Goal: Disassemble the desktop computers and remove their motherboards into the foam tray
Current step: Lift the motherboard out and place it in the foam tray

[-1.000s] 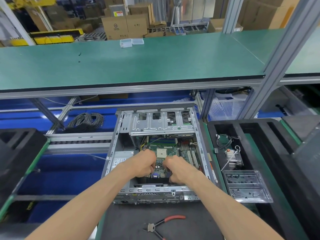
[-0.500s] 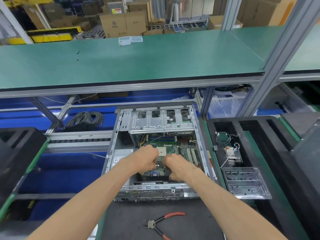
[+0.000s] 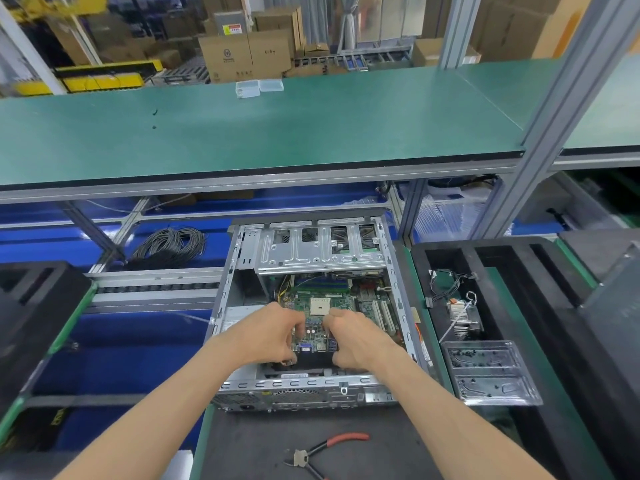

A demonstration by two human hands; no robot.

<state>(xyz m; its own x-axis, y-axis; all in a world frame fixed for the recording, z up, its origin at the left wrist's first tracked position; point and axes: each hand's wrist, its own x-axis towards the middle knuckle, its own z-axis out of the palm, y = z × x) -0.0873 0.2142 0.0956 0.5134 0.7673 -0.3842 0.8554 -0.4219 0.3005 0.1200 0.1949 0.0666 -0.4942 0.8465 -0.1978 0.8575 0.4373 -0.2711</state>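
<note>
Flanking both hands' grip on motherboard: pliers nearer, drive cage beyond.

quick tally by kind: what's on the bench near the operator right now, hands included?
Open desktop case: 1
Motherboard: 1
Red-handled pliers: 1
Clear plastic screw tray: 1
Heatsink with cables: 1
Black foam tray: 1
Hands, left hand and right hand: 2
Total: 8
</note>
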